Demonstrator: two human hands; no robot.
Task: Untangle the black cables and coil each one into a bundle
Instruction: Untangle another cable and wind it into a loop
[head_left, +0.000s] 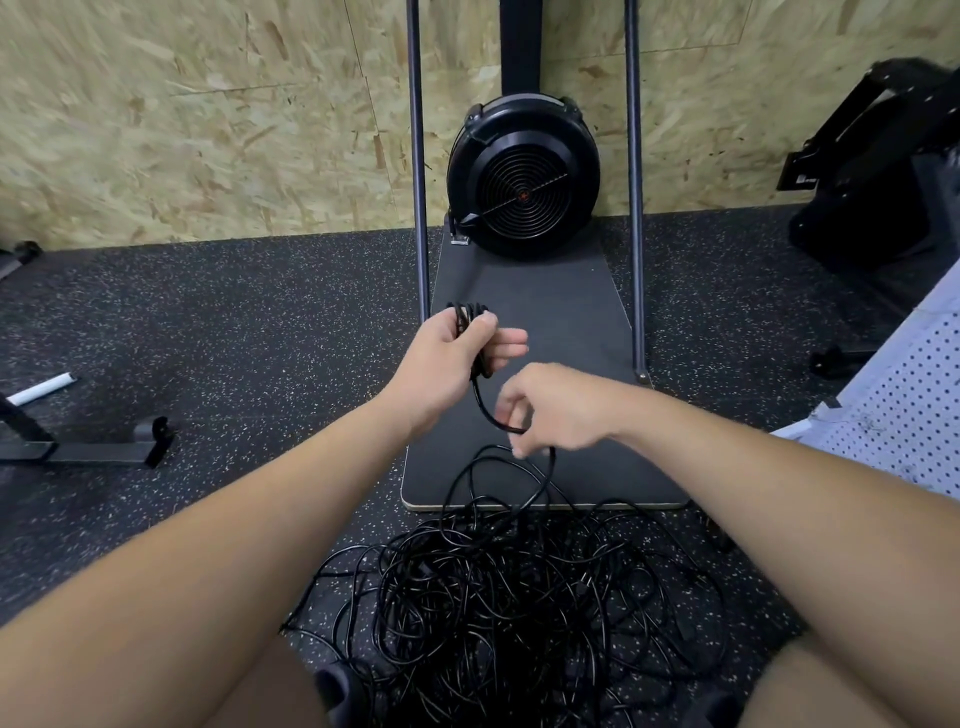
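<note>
Already the left hand (447, 358) grips a small black cable coil (470, 332); the right hand (540, 410) pinches its trailing strand (485, 405), which could snag in the tangled black cable pile (498, 597) on the speckled floor (234, 338).

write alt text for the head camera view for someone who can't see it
Seen from above, the left hand grips a small coil of black cable while the right hand pinches the strand running down to a tangled cable pile on the speckled floor. A black fan stands against the chipboard wall.
</note>
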